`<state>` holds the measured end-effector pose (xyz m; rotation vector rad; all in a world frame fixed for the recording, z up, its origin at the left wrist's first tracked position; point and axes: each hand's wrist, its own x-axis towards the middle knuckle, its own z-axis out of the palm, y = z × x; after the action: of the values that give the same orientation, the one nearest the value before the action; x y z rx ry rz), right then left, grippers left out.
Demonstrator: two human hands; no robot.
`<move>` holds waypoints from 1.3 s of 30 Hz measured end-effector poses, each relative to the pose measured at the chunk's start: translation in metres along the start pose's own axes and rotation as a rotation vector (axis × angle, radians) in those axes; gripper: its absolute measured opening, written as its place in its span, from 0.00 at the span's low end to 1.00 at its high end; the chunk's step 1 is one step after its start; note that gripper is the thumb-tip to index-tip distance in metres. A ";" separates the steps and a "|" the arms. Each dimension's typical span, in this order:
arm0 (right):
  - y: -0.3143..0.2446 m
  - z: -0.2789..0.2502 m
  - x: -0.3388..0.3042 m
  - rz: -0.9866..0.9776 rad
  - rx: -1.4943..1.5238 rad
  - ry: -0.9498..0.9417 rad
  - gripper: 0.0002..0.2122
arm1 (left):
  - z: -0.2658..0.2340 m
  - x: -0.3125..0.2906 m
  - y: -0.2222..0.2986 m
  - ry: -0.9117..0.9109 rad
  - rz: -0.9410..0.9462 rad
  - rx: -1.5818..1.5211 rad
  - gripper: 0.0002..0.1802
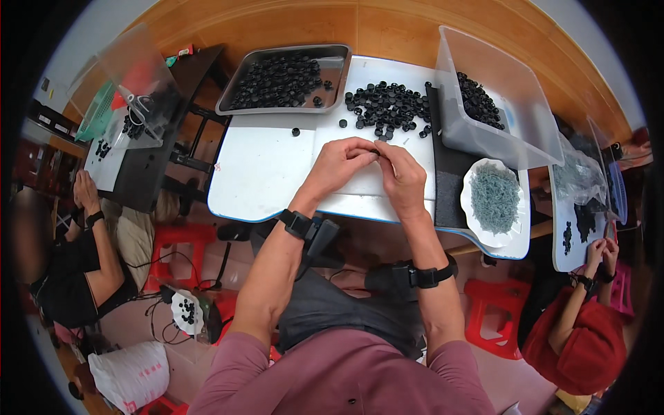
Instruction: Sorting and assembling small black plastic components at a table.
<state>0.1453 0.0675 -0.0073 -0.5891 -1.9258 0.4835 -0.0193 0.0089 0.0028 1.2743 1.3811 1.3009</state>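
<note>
Over the white table (263, 166), my left hand (340, 164) and my right hand (402, 176) meet at the fingertips. Between them they pinch a small black round part (375, 152), mostly covered by the fingers. Both hands are closed on it. Just beyond them lies a loose heap of black round caps (391, 107), some on their sides. One cap (296, 131) sits apart on the left of the table, and another (342, 123) lies by the heap's near left edge.
A metal tray (225, 104) of black caps stands at the back left. On the right are a clear plastic bin (515, 149) with more caps and a white scalloped dish (477, 228) of thin grey-green pieces. People work at tables on both sides. Red stools (494, 318) stand below.
</note>
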 end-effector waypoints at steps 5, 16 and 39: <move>-0.004 0.000 0.002 -0.045 -0.032 -0.012 0.14 | -0.003 0.002 -0.003 -0.010 -0.021 -0.080 0.13; -0.005 -0.002 -0.001 0.148 0.218 -0.025 0.12 | -0.002 0.001 -0.003 0.003 -0.034 -0.098 0.15; 0.006 -0.005 -0.002 0.382 0.145 0.051 0.05 | 0.014 -0.004 -0.003 0.123 0.064 0.141 0.12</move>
<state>0.1513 0.0717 -0.0104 -0.8703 -1.7159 0.8341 -0.0052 0.0069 -0.0024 1.3613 1.5530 1.3651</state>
